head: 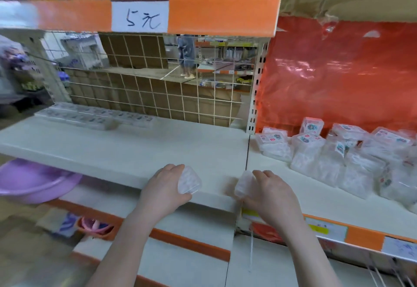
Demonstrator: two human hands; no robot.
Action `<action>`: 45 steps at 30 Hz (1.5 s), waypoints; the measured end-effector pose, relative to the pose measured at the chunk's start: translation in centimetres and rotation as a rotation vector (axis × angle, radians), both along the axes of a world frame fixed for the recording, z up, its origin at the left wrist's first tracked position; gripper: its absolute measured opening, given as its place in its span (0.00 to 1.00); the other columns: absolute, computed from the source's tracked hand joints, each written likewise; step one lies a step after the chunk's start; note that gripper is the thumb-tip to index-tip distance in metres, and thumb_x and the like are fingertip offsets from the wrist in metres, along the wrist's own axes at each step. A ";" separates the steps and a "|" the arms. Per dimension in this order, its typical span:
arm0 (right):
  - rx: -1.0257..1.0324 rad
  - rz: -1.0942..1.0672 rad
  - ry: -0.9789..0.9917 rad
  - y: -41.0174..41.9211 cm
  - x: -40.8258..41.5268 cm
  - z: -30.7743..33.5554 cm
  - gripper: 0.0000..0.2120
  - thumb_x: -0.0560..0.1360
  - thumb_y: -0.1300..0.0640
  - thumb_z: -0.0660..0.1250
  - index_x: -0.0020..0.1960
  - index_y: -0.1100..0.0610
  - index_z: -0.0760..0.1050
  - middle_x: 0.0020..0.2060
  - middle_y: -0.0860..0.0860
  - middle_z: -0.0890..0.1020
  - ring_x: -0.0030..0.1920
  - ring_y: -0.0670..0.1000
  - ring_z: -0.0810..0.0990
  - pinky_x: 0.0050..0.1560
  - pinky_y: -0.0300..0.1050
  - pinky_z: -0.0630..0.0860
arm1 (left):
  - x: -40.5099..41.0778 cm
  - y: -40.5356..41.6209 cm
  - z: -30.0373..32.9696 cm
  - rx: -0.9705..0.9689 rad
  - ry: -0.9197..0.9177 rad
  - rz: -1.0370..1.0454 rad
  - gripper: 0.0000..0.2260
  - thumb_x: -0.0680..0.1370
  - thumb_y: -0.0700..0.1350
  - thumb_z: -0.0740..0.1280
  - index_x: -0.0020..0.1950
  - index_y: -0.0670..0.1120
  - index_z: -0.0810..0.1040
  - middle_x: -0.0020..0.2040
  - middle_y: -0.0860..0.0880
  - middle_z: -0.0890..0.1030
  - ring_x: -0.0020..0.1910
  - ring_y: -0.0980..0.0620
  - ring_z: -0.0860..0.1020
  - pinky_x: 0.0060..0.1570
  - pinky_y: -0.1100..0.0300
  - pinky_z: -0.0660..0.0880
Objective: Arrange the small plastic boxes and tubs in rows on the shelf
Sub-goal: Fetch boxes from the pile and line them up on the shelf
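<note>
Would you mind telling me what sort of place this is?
Most likely a low-price retail shop: a handwritten price sign on the orange shelf edge, a heap of labelled plastic boxes on the shelf, and further stocked aisles behind the wire grid.

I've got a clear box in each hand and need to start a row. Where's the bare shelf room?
Free: the white shelf from the flat boxes at its back left to the upright, ahead of the left hand. Crowded: the pile of boxes right of the right hand; only its front strip is bare.
</note>
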State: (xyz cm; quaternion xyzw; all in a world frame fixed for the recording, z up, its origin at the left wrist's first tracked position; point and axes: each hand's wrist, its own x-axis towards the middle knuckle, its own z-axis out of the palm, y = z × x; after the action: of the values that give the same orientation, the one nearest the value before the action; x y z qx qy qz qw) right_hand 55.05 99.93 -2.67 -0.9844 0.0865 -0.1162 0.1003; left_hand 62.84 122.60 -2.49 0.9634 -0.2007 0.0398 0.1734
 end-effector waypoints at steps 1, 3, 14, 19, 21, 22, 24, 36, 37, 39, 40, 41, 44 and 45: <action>0.005 0.020 -0.004 1.1 0.4 0.2 0.21 0.72 0.46 0.64 0.61 0.54 0.69 0.53 0.51 0.75 0.55 0.52 0.74 0.49 0.43 0.68 | 0.2 1.1 0.1 0.002 0.000 0.013 0.30 0.71 0.54 0.69 0.71 0.49 0.66 0.64 0.51 0.71 0.62 0.51 0.71 0.56 0.59 0.71; -0.004 0.047 -0.016 3.4 1.5 0.5 0.20 0.73 0.45 0.64 0.61 0.54 0.69 0.53 0.50 0.76 0.54 0.52 0.74 0.49 0.42 0.68 | 0.5 3.8 0.3 -0.002 0.002 0.041 0.30 0.71 0.55 0.69 0.70 0.49 0.66 0.64 0.51 0.72 0.62 0.51 0.71 0.56 0.57 0.71; 0.056 0.051 -0.016 20.8 8.5 1.0 0.25 0.71 0.44 0.66 0.65 0.54 0.69 0.58 0.51 0.76 0.58 0.53 0.74 0.53 0.44 0.69 | 5.2 21.8 1.7 0.046 0.005 0.109 0.27 0.70 0.54 0.69 0.66 0.49 0.69 0.61 0.49 0.73 0.61 0.48 0.71 0.56 0.55 0.71; 0.083 0.034 -0.016 26.8 11.2 1.7 0.22 0.72 0.49 0.65 0.63 0.57 0.70 0.55 0.53 0.76 0.56 0.55 0.75 0.49 0.44 0.69 | 7.6 27.6 2.7 0.048 0.015 0.120 0.27 0.70 0.53 0.69 0.67 0.47 0.68 0.63 0.48 0.72 0.62 0.48 0.71 0.57 0.54 0.72; 0.083 0.030 0.012 28.4 12.0 2.0 0.22 0.72 0.49 0.66 0.63 0.57 0.70 0.55 0.53 0.76 0.56 0.55 0.75 0.49 0.44 0.69 | 8.4 29.0 2.9 0.038 0.037 0.121 0.28 0.71 0.52 0.69 0.68 0.46 0.68 0.64 0.47 0.72 0.63 0.47 0.70 0.58 0.53 0.71; 0.081 0.030 0.020 28.9 12.4 2.1 0.23 0.71 0.50 0.66 0.63 0.57 0.70 0.55 0.53 0.76 0.55 0.55 0.75 0.49 0.45 0.69 | 8.9 29.6 3.0 0.039 0.044 0.118 0.28 0.71 0.52 0.69 0.68 0.46 0.67 0.64 0.47 0.71 0.62 0.47 0.70 0.58 0.53 0.71; 0.080 0.031 0.020 29.8 13.4 2.1 0.22 0.71 0.51 0.66 0.62 0.57 0.71 0.54 0.53 0.76 0.55 0.56 0.75 0.49 0.45 0.70 | 9.9 30.4 3.0 0.031 0.045 0.113 0.28 0.71 0.52 0.69 0.68 0.46 0.67 0.62 0.47 0.72 0.61 0.47 0.71 0.57 0.53 0.71; 0.090 0.053 0.113 31.3 24.2 0.9 0.25 0.72 0.48 0.66 0.65 0.58 0.69 0.59 0.54 0.74 0.60 0.56 0.73 0.54 0.47 0.70 | 19.3 31.6 1.8 0.047 0.071 0.083 0.29 0.71 0.51 0.70 0.69 0.43 0.67 0.64 0.45 0.72 0.62 0.46 0.71 0.59 0.54 0.69; 0.101 0.057 0.136 31.5 25.3 0.8 0.25 0.72 0.48 0.66 0.65 0.58 0.69 0.60 0.55 0.74 0.60 0.57 0.73 0.55 0.47 0.70 | 20.1 31.7 1.7 0.049 0.084 0.086 0.30 0.71 0.51 0.70 0.70 0.44 0.67 0.65 0.45 0.72 0.62 0.47 0.71 0.60 0.56 0.69; 0.141 0.068 0.164 31.9 27.5 0.7 0.23 0.73 0.48 0.64 0.64 0.58 0.69 0.59 0.55 0.74 0.60 0.57 0.73 0.55 0.46 0.71 | 21.7 32.1 1.5 0.042 0.083 0.098 0.33 0.71 0.53 0.70 0.73 0.46 0.64 0.67 0.47 0.70 0.64 0.48 0.69 0.60 0.58 0.67; 0.148 0.082 0.174 32.0 28.5 0.5 0.22 0.73 0.49 0.64 0.63 0.58 0.69 0.58 0.55 0.74 0.60 0.57 0.73 0.54 0.46 0.71 | 22.4 32.3 1.3 0.035 0.078 0.106 0.34 0.71 0.53 0.71 0.73 0.47 0.63 0.67 0.48 0.70 0.65 0.49 0.69 0.60 0.58 0.66; 0.145 0.097 0.190 32.1 29.3 0.4 0.21 0.73 0.50 0.65 0.62 0.58 0.69 0.57 0.55 0.74 0.59 0.57 0.73 0.54 0.46 0.71 | 23.0 32.4 1.2 0.028 0.079 0.114 0.34 0.71 0.53 0.71 0.74 0.47 0.63 0.67 0.48 0.70 0.65 0.49 0.69 0.60 0.58 0.67; 0.122 0.110 0.260 32.5 31.2 -0.4 0.21 0.73 0.50 0.66 0.62 0.58 0.69 0.56 0.56 0.74 0.57 0.58 0.74 0.54 0.46 0.72 | 24.4 32.7 0.7 0.026 0.129 0.125 0.34 0.71 0.53 0.71 0.73 0.47 0.63 0.67 0.48 0.69 0.64 0.48 0.69 0.61 0.55 0.69; 0.111 0.113 0.278 32.6 31.6 -0.7 0.21 0.73 0.50 0.66 0.62 0.57 0.68 0.56 0.56 0.74 0.56 0.57 0.74 0.54 0.46 0.72 | 24.7 32.7 0.6 0.027 0.144 0.125 0.34 0.71 0.53 0.71 0.74 0.47 0.63 0.67 0.49 0.69 0.64 0.48 0.69 0.61 0.55 0.69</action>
State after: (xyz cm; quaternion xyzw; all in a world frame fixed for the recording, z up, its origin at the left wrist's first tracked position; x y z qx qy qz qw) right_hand 86.66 132.52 -3.33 -0.9872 0.0505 0.0317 0.1478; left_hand 87.55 155.35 -1.93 0.9766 -0.1277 -0.0218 0.1715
